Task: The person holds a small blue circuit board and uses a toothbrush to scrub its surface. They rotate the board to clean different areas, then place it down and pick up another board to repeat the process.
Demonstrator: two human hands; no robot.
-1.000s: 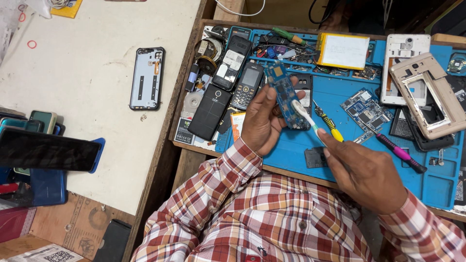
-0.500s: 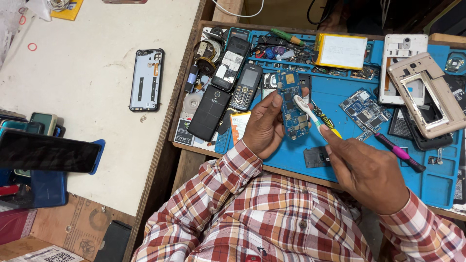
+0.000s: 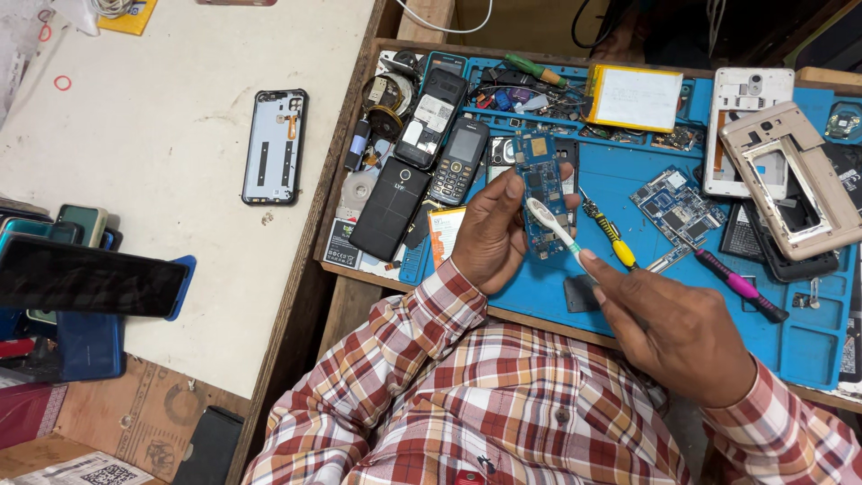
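- Right hand [image 3: 678,328] sat nearest, at 5 o'clock of the mat, fingers pinched around a white toothbrush [image 3: 555,224]; handle mostly hidden in the fist, bristle head angled up toward 11 so it met the board face.
- Left hand [image 3: 494,235] just beyond, at 9 o'clock of the brush, gripping the blue circuit board [image 3: 540,193] by its lower edge, thumb and fingers on opposite sides; board held upright off the mat, likely to keep its face open to the bristles.
- Yellow-handled screwdriver [image 3: 611,235] lay just right of the board, pink-handled tool [image 3: 741,287] at 3 o'clock, both within reach.
- Blue work mat [image 3: 620,184] underneath; second bare board [image 3: 675,211] at 2 o'clock.
- Keypad phone [image 3: 456,162] and black phone [image 3: 390,208] parked at 10 o'clock, off the working patch.
- Farthest: yellow-edged battery [image 3: 636,97] at 12, beige phone frame [image 3: 790,180] at 2, phone back shell [image 3: 275,145] alone on the white table [image 3: 162,135].
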